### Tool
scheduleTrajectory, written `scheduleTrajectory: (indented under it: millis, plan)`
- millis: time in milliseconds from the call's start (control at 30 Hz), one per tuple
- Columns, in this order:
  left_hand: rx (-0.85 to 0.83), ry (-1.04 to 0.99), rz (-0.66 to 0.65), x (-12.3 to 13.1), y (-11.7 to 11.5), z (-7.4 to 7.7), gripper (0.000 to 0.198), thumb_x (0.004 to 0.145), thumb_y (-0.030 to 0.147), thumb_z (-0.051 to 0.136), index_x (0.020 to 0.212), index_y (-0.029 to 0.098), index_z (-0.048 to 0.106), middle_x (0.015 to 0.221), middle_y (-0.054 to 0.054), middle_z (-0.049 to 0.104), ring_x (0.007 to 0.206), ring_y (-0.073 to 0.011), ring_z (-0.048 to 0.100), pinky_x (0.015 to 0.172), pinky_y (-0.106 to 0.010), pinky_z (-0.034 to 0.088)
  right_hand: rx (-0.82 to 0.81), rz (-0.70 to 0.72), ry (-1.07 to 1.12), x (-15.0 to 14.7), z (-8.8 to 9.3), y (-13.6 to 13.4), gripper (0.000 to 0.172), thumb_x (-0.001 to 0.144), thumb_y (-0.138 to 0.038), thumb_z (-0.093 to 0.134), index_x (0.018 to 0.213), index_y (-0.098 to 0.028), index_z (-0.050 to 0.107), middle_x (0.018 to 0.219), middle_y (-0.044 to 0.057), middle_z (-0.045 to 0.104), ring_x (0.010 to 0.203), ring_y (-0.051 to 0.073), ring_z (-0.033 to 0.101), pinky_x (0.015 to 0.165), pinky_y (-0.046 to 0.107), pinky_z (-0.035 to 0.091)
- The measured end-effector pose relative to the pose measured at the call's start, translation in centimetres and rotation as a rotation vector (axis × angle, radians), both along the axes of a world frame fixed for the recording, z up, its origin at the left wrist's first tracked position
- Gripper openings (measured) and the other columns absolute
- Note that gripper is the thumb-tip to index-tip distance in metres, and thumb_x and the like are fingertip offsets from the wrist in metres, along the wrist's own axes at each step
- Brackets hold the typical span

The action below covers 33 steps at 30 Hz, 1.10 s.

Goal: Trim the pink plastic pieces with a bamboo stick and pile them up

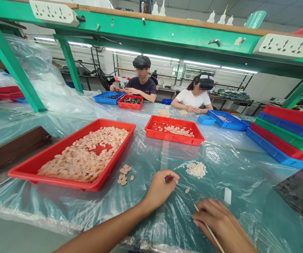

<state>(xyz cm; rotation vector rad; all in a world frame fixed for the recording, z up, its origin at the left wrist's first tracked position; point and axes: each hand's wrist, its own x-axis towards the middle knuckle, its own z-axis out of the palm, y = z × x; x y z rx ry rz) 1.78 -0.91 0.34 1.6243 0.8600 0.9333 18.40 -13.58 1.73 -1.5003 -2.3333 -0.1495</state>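
Steadily does it: one small piece at a time beside the big red tray

Now your left hand sits curled on the plastic sheet, just in front of the near right corner of the big red tray, its fingertips pinched together on something small; what exactly is between them is too small to tell. Your right hand lies further from that tray, closed around a thin stick that runs back toward you. The two hands are apart, with one loose pale piece on the sheet between them.

Keep the pinch light and the stick low, so its tip meets the part without flicking it away; the sheet is slick and wrinkled, and a small part would probably skate. Work close to the little heap of white bits beyond your left hand, and keep the small cluster of pale pieces touching-close to the tray's corner separate from it. Two other people work at their own trays on the far side of the big red tray; leave their space alone
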Motion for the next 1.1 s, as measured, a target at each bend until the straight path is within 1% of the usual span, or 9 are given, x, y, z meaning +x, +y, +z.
scheduleTrajectory:
  millis: [67,167,433,567,700,800,933,1000,1100]
  plan:
    - [0.011,0.008,0.022,-0.4,0.3,0.1,0.012,0.072,0.02,0.058,0.071,0.014,0.068,0.062,-0.001,0.062,0.059,-0.0152,0.054,0.058,-0.024,0.04,-0.019,-0.022,0.008,-1.1,-0.1,1.9,0.024,0.079,-0.003,0.06,0.073,-0.025,0.066,0.073,-0.003,0.06,0.066,0.014,0.059,0.058,0.024,0.043]
    - [0.021,0.019,0.061,-1.4,0.4,0.2,0.012,0.072,0.021,0.058,0.072,0.014,0.068,0.062,0.0,0.061,0.058,-0.0149,0.052,0.057,-0.024,0.039,-0.019,-0.045,-0.023,-2.3,-0.3,3.6,0.022,0.072,-0.004,0.071,0.068,-0.024,0.068,0.072,-0.004,0.061,0.068,0.015,0.058,0.061,0.025,0.043]
    - [0.016,0.013,0.104,-2.8,0.5,-0.7,0.013,0.072,0.022,0.058,0.073,0.013,0.067,0.062,-0.001,0.06,0.058,-0.0146,0.052,0.057,-0.024,0.039,0.052,-0.016,-0.267,-2.7,-1.8,5.0,0.02,0.066,-0.005,0.077,0.06,-0.02,0.065,0.067,-0.001,0.061,0.067,0.017,0.057,0.062,0.029,0.043]
    - [0.019,0.024,0.102,-2.5,0.6,-0.6,0.012,0.072,0.021,0.058,0.072,0.014,0.067,0.06,0.0,0.06,0.057,-0.0143,0.052,0.056,-0.024,0.039,0.121,0.007,-0.441,-3.4,-2.3,5.3,0.012,0.067,-0.003,0.07,0.066,-0.014,0.066,0.069,0.005,0.061,0.07,0.023,0.056,0.069,0.037,0.044]
    - [0.042,0.029,0.096,-2.2,0.8,0.0,0.012,0.072,0.021,0.058,0.071,0.015,0.068,0.061,0.0,0.062,0.058,-0.0149,0.054,0.057,-0.024,0.04,0.173,0.02,-0.543,-3.8,-2.5,5.1,0.009,0.073,-0.007,0.06,0.077,-0.014,0.066,0.072,0.007,0.059,0.073,0.025,0.052,0.079,0.043,0.042]
    - [0.063,0.039,0.096,-2.0,1.0,0.4,0.013,0.073,0.021,0.057,0.072,0.015,0.068,0.064,-0.001,0.064,0.06,-0.0156,0.055,0.058,-0.024,0.041,0.212,0.009,-0.549,-3.5,-2.9,5.0,0.011,0.075,-0.008,0.056,0.077,-0.016,0.063,0.073,0.006,0.058,0.073,0.024,0.051,0.081,0.043,0.041]
    - [0.082,0.087,0.054,-1.3,0.5,0.4,0.015,0.073,0.017,0.055,0.072,0.015,0.069,0.064,-0.002,0.066,0.06,-0.0162,0.057,0.057,-0.024,0.042,0.283,-0.022,-0.446,-2.5,-3.7,4.3,0.014,0.073,-0.005,0.055,0.069,-0.018,0.058,0.072,0.005,0.058,0.071,0.023,0.053,0.078,0.04,0.039]
    - [0.092,0.117,0.004,-0.5,0.0,0.3,0.016,0.072,0.015,0.055,0.071,0.015,0.07,0.064,-0.002,0.068,0.06,-0.0167,0.059,0.058,-0.024,0.043,0.318,-0.031,-0.379,-1.9,-3.7,3.4,0.02,0.079,-0.006,0.048,0.067,-0.018,0.057,0.073,0.005,0.059,0.071,0.022,0.054,0.076,0.04,0.038]
    - [0.12,0.163,-0.068,1.2,-0.6,-0.2,0.014,0.07,0.013,0.058,0.069,0.017,0.071,0.068,-0.003,0.071,0.066,-0.0185,0.063,0.06,-0.025,0.044,0.342,-0.023,-0.309,-0.7,-3.0,1.6,0.042,0.092,-0.008,0.024,0.063,-0.02,0.052,0.067,0.003,0.057,0.062,0.02,0.054,0.068,0.037,0.037]
